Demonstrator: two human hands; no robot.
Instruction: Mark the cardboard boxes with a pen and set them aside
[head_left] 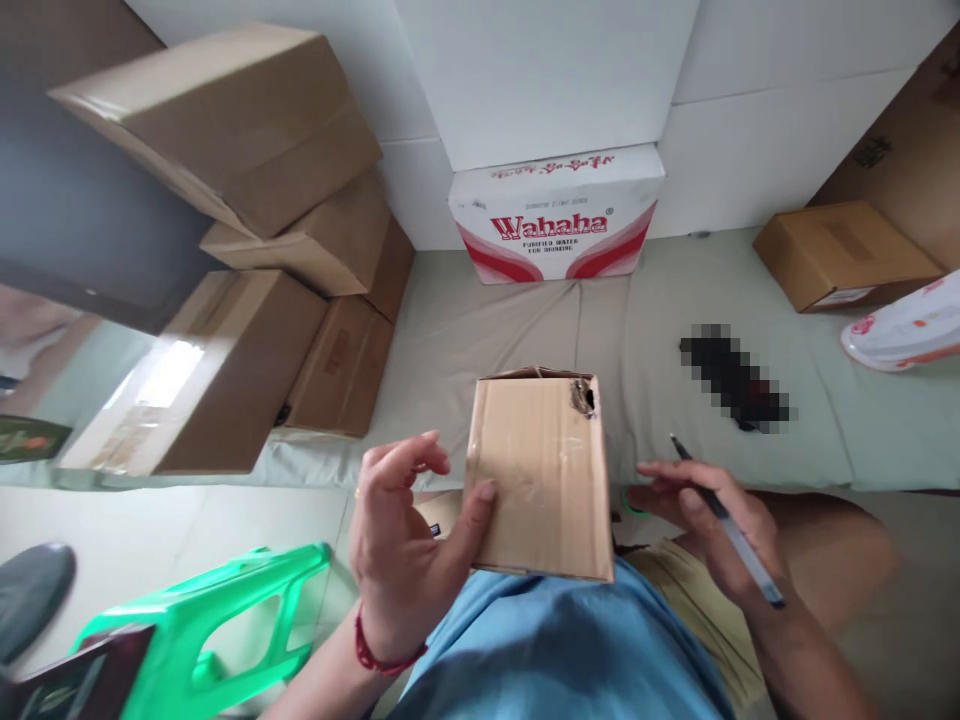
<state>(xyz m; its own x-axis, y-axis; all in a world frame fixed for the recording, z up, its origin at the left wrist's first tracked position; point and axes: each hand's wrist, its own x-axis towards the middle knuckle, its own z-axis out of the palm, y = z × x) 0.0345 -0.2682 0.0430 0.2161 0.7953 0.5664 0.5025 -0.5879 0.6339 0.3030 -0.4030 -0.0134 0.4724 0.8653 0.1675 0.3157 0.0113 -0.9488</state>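
Well, the box (529, 490) points longways ahead, just right of my nearer left hand (401, 555): thumb on, fingers bent, grip unclear. My right hand (712, 548) pinches a pen (739, 543).

1. Cardboard box (536, 490): small, plain tan, with a ragged, dark-edged hole in the far right corner of its broad face; that face is turned up, above the person's lap, the left thumb (476, 510) over its left edge.
2. Pen (738, 545): clear barrel, dark ends, uncapped, slanting in the right hand (712, 515), tip pointing away from the person.
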